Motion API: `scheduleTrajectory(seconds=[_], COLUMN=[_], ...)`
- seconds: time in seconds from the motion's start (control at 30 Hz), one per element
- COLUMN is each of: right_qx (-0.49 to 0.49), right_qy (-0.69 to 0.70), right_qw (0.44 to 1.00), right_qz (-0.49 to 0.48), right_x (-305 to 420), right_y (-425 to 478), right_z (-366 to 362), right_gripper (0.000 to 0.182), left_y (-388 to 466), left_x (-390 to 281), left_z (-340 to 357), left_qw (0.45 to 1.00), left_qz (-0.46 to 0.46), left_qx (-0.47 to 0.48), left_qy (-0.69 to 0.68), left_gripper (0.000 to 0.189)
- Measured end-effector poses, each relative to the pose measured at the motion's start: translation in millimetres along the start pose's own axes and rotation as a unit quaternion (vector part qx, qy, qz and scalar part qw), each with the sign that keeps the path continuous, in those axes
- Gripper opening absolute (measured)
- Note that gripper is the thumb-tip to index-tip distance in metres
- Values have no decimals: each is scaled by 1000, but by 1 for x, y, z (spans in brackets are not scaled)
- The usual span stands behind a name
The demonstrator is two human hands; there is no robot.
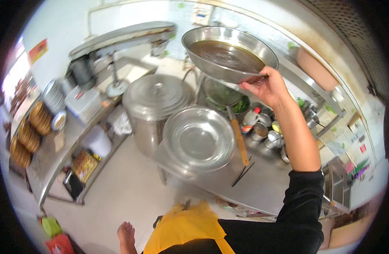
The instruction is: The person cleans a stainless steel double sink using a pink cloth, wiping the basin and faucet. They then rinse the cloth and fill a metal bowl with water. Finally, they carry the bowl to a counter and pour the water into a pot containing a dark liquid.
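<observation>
My right hand (266,85) grips the near rim of a wide stainless steel basin (210,70), thumb over the edge and fingers beneath. Dark brown liquid (226,54) with a rippled surface fills part of it. The basin is raised at the back of the worktop; whether its far side rests on anything cannot be seen. Below it, an empty-looking steel bowl (199,139) sits at the worktop's left corner. A wooden-handled tool (239,139) and black chopsticks (243,174) lie beside that bowl. Low at my left side hangs my left hand (126,231), with nothing visible in it.
A tall lidded stockpot (146,130) stands left of the worktop (261,190). Leafy greens (242,104) and several jars and seasoning pots (261,130) crowd its back. The left bench (51,158) carries stacked brown bowls (30,136) and a plastic box (84,103). A wall shelf (321,89) juts at right.
</observation>
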State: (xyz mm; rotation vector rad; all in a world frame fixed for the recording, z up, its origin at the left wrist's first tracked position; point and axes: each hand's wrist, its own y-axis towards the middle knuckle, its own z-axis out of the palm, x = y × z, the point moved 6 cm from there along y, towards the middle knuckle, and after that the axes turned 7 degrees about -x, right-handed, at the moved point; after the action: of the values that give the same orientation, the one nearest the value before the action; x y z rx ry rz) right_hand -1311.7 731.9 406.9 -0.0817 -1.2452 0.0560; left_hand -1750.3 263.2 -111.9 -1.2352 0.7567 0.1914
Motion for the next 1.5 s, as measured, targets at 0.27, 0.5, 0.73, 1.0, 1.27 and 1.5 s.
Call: scheduleTrajectory(seconds=[0.27,0.5,0.73,1.0,1.27,1.5], right_qx=[133,334,471,643,728,739], right_qy=[-12,-23,-102,-171,-188,-209], right_qw=[985,897,796,656,534,488], right_qz=[107,289,365,357,386,415], right_x=[-167,-318,-434,-484,-505,-536], right_y=[-102,-188,-296,-447,-589,-699], right_z=[87,198,323,458,547,588], right_gripper=[41,39,36,47,51,54], left_y=[-96,-189,-236,-275,-315,-388], left_x=[84,135,206,196,238,238], left_z=[-198,-275,-277,-264,-260,-357], left_qw=[985,937,852,757,601,517], left_qz=[-4,44,85,63,59,92], left_qx=[-135,-254,-320,-451,-578,-674], left_qy=[-111,-235,-405,-469,-549,-520], left_gripper=[47,12,12,23,21,27])
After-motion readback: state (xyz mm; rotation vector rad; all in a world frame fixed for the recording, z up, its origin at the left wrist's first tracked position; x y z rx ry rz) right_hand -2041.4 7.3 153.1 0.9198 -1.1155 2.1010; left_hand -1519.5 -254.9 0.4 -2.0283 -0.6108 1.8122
